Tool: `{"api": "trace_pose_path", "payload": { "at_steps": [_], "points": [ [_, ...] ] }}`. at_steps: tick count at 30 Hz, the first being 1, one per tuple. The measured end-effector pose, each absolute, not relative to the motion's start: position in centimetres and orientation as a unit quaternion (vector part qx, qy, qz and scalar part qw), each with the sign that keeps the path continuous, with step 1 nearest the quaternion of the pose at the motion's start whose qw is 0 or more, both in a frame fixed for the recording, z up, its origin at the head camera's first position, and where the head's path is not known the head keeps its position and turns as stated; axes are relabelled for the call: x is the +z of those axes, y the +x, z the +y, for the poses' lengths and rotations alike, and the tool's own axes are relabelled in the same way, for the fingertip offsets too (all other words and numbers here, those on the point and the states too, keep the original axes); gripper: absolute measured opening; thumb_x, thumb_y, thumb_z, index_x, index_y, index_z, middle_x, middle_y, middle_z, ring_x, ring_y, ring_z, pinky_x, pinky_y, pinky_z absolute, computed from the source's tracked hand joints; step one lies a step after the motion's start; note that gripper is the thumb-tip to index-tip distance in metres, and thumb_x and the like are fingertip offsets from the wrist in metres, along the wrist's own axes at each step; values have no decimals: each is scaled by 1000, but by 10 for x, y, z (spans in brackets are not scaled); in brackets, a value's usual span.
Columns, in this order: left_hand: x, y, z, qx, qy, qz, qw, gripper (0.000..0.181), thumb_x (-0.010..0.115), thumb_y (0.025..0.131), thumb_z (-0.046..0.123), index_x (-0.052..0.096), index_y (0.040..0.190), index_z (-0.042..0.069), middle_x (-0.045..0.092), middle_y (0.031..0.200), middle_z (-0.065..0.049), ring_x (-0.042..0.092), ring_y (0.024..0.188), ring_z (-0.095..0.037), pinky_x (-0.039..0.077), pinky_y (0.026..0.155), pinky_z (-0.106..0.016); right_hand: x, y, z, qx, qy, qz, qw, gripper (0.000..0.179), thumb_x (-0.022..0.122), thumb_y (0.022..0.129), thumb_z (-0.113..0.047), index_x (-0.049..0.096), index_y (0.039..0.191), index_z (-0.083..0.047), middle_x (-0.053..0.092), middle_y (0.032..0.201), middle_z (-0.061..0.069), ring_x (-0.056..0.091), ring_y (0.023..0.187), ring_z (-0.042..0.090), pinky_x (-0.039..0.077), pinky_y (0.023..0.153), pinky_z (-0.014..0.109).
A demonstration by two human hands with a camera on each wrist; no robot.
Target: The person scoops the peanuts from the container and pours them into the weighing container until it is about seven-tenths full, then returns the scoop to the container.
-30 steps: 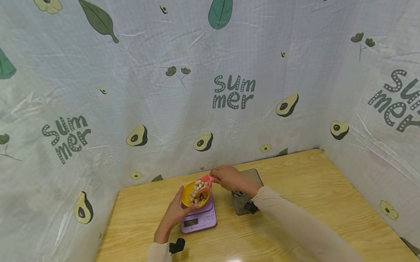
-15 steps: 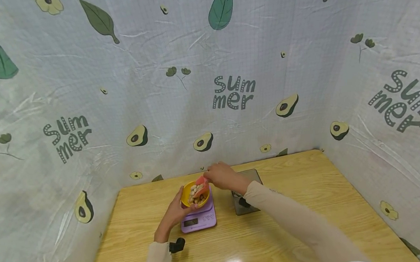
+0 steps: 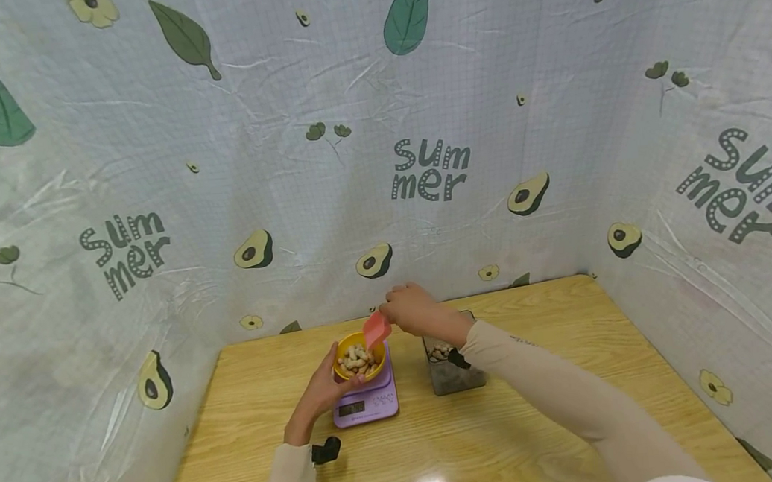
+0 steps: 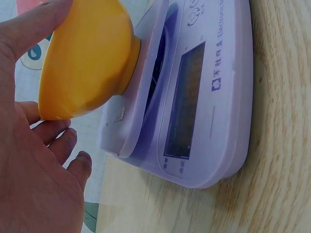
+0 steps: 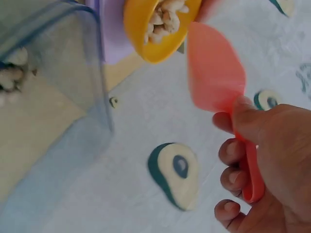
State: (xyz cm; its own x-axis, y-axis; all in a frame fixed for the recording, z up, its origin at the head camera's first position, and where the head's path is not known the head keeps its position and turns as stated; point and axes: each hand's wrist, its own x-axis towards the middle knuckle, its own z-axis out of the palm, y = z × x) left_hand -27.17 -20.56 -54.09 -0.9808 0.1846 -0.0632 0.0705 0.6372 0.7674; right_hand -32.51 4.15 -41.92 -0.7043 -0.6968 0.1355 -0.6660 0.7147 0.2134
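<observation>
A yellow bowl (image 4: 90, 58) of peanuts (image 3: 357, 360) stands on a purple kitchen scale (image 3: 367, 409) with a digital display. My left hand (image 3: 322, 387) grips the bowl at its rim, thumb on the near side and fingers round the left. My right hand (image 3: 414, 311) holds a pink scoop (image 5: 214, 68) by its handle, above the bowl's right edge. The scoop is tilted down, and no peanuts show in it in the right wrist view. Beneath my right forearm stands a clear box (image 3: 459, 380) with peanuts in it, partly hidden by the arm.
Everything stands on a light wooden table (image 3: 256, 399). A printed sheet (image 3: 426, 231) with avocados and lettering hangs behind and at both sides, close to the table's back edge. A dark wrist mount (image 3: 326, 450) sits on the left wrist.
The scoop's peanuts have gone into the bowl, which looks fuller. My right hand has tilted the scoop and then lifted it up and back. My left hand stays on the bowl.
</observation>
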Motion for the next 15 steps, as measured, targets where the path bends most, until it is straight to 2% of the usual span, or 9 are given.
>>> {"api": "trace_pose_path", "payload": {
  "at_steps": [2,5,10,15],
  "points": [
    [-541,-272,-205,422,68,901,71,109,77,82,44,12,158,2,21,161,-25,25,146,-45,25,116,-62,-424,-327,52,-28,378,-919,108,19,59,98,-34,70,100,-19,68,89,-1,63,86,18,51,78,35],
    [-539,-272,-205,429,63,898,71,110,77,82,44,9,158,3,17,162,-25,22,147,-46,23,116,-63,-431,-327,66,56,382,-918,96,26,53,100,-35,70,104,-17,66,87,0,62,83,18,51,78,37],
    [-534,-269,-207,428,55,900,61,109,73,84,48,5,159,8,11,164,-23,17,149,-47,19,117,-64,-443,-321,83,146,357,-920,66,31,49,103,-33,68,117,-14,69,99,2,63,94,20,51,87,40],
    [-520,-266,-206,418,72,905,32,104,71,86,47,7,159,9,9,165,-20,16,149,-47,20,116,-65,-449,-314,97,196,341,-916,78,29,52,102,-30,67,120,-13,68,103,2,63,95,19,51,85,39]
  ]
}}
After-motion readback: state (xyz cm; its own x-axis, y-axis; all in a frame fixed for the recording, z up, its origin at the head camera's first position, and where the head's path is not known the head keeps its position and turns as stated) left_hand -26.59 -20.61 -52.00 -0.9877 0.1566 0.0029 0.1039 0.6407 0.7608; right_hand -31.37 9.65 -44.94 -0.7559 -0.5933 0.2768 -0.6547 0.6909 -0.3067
